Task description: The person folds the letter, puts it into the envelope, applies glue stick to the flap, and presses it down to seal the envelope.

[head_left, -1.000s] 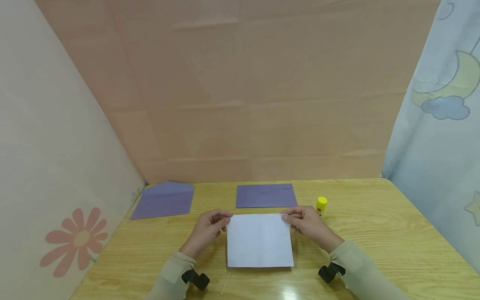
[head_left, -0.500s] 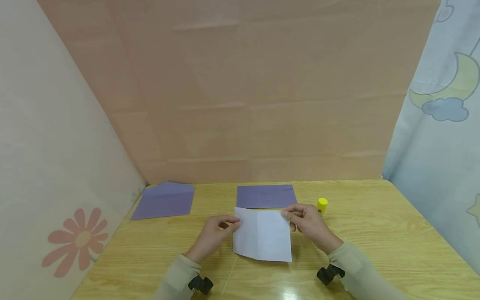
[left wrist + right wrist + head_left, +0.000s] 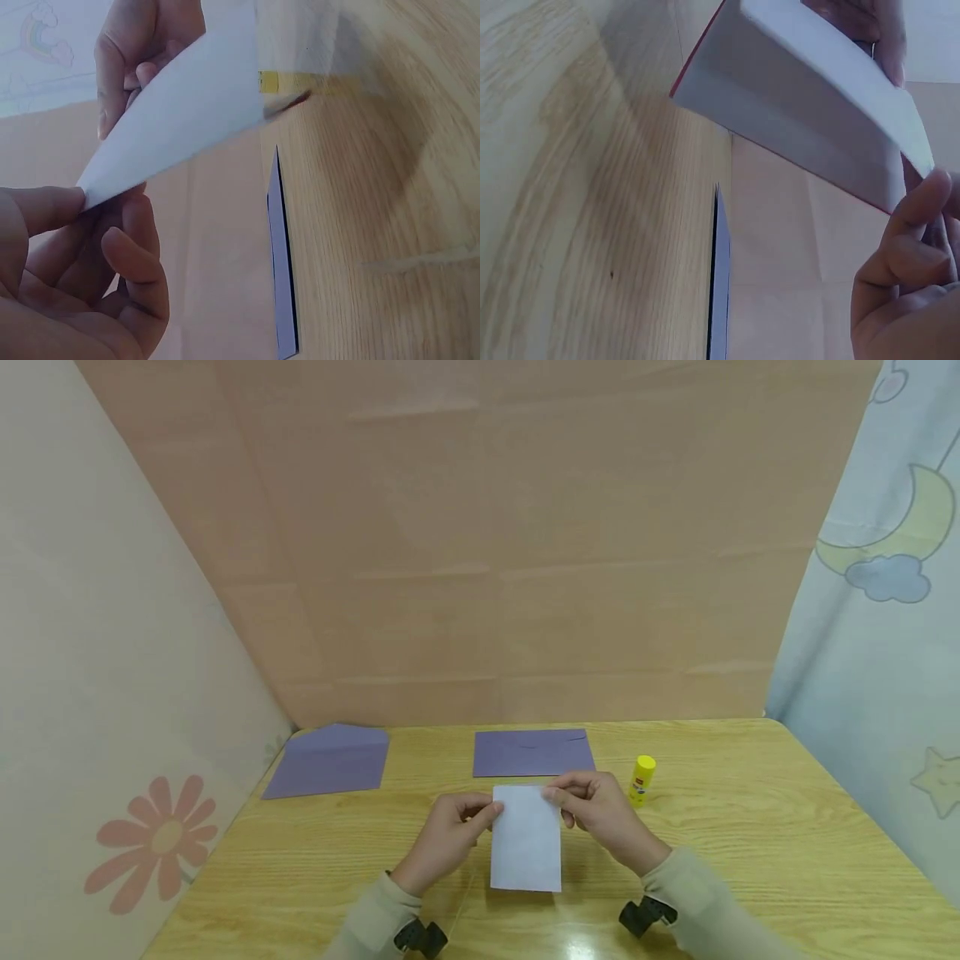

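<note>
Between my hands, above the table, is a white folded card [image 3: 527,839], its narrow upright panel facing me in the head view. My left hand [image 3: 447,835] pinches its upper left edge between thumb and fingers. At the upper right corner, my right hand [image 3: 603,814] pinches it the same way. The right wrist view shows the card [image 3: 780,112] from the side: its two panels stand slightly apart, and a thin red line runs along the rear panel's edge. From the left wrist, the card [image 3: 180,112] appears as a slanting white panel.
A purple envelope [image 3: 534,753] with its flap down lies behind the hands. Another purple envelope [image 3: 330,768], flap up, lies at the back left. A yellow glue stick [image 3: 641,779] stands beyond my right hand on the wooden table [image 3: 750,827].
The white card was spread flat and wide, then bent along its middle crease, and is now folded to about half its width. My hands have come closer together, still gripping it.
</note>
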Demonstrator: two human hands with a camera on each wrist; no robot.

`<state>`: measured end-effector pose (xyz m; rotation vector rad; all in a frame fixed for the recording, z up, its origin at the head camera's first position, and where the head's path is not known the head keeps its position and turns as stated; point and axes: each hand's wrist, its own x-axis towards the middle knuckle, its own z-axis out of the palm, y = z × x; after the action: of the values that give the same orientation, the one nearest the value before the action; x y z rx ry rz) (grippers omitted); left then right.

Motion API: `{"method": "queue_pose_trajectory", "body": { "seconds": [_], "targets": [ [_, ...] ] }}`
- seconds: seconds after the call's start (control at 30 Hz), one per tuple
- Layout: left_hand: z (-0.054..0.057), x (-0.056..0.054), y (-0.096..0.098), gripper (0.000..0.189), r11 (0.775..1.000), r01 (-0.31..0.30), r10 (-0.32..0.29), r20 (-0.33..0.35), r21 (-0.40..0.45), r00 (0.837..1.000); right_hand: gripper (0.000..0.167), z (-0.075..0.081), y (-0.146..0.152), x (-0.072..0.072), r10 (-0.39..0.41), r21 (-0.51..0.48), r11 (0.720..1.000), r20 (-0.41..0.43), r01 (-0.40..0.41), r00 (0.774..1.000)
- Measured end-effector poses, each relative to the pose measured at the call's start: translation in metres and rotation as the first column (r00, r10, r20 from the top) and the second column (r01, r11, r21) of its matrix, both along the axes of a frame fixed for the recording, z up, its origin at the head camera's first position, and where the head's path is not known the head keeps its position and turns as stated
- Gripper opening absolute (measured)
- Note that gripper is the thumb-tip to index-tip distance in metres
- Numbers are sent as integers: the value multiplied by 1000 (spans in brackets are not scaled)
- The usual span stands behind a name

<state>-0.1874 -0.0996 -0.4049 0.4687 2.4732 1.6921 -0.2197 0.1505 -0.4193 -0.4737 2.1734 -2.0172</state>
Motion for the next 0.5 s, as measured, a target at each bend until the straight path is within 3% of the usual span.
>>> {"method": "queue_pose_trajectory", "body": {
  "seconds": [0.13,0.27,0.37,0.5],
  "targets": [
    [2,1,2,25,1000,7,-8,-26,-27,1000,20,0,-2,1,-41,89,995,-22,43,999],
    [1,-1,3,26,994,29,-37,-78,-101,996,14,0,-4,2,-65,287,952,-150,106,987],
    [0,0,5,23,987,73,-87,-99,-142,991,11,2,-7,3,-3,386,917,-238,98,971],
    [1,3,12,22,973,157,-173,-82,-170,981,6,5,-12,4,158,397,916,-251,-47,955]
  ]
}}
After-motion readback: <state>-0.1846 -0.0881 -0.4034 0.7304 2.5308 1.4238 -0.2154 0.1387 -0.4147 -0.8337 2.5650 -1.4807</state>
